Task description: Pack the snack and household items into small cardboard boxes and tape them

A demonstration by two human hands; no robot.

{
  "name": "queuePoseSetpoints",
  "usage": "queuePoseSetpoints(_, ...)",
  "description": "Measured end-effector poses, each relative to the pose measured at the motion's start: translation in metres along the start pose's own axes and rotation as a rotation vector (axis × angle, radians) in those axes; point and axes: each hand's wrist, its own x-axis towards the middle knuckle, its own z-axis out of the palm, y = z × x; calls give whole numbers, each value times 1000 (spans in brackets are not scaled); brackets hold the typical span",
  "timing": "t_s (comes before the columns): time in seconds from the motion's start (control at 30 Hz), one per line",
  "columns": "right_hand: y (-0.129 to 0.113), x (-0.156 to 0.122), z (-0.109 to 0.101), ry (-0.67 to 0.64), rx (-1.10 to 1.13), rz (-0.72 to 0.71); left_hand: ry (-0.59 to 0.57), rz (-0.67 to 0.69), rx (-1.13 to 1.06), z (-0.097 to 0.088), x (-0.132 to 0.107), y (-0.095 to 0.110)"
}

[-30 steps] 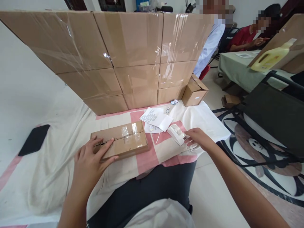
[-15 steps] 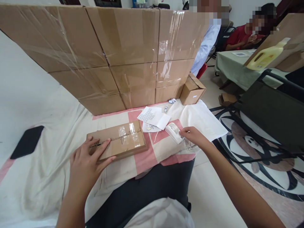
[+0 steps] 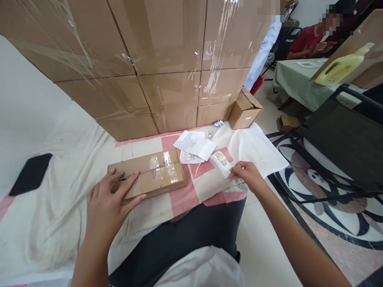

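Note:
A flat cardboard box (image 3: 152, 169) lies before me, with strips of shiny clear tape over the right part of its seam. My left hand (image 3: 112, 191) rests on its left end, fingers spread over the top and thumb along the near side. To the right stands a small white tape dispenser (image 3: 220, 164) with a roll in it. My right hand (image 3: 245, 174) is closed in a pinch at the dispenser's front end, on the tape; the tape itself hardly shows between the fingertips.
Taped cardboard boxes (image 3: 170, 52) form a wall behind. Printed papers (image 3: 194, 144), small tags (image 3: 210, 134) and a smaller box (image 3: 245, 109) lie before it. A black tablet-like slab (image 3: 31, 174) is at left. A chair (image 3: 344, 139) and a seated person (image 3: 305, 42) are at right.
My right hand has drawn slightly right and down, away from the dispenser's front end. The view has tipped down a little. My left hand stays on the box.

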Motion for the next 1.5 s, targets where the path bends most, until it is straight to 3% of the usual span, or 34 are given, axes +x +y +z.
queuePoseSetpoints(0.27, 28, -28, 13, 133, 174, -210, 17, -9, -28, -2, 3, 4)
queuePoseSetpoints(0.53, 26, -23, 12, 127, 226, -123, 28, 72, -21, 4, -2, -11)
queuePoseSetpoints(0.7, 39, -11, 14, 107, 185, -133, 9, 50, -14, 6, -4, -12)
queuePoseSetpoints(0.87, 57, -11, 17, 177, 138, -157, 14, -9, -64, 2, 0, -3)
queuePoseSetpoints(1.0, 48, -37, 28, 257, 164, -249, 9, -31, -7, -10, 4, 10)
queuePoseSetpoints(1.1, 26, -70, 51, 234, 224, -443, 199, -72, 7, -21, -1, 34)
queuePoseSetpoints(1.17, 9, -92, 70, 147, 248, -606, 382, -87, -114, -27, -8, 60)
queuePoseSetpoints(1.23, -6, -111, 90, 28, 240, -774, 415, -70, -378, -30, -12, 91)
queuePoseSetpoints(1.37, -22, -131, 119, -99, 159, -1108, 108, -185, -1065, -32, -9, 134)
queuePoseSetpoints(1.5, -27, -133, 137, -159, 136, -1216, -94, -271, -1482, -37, -6, 139)
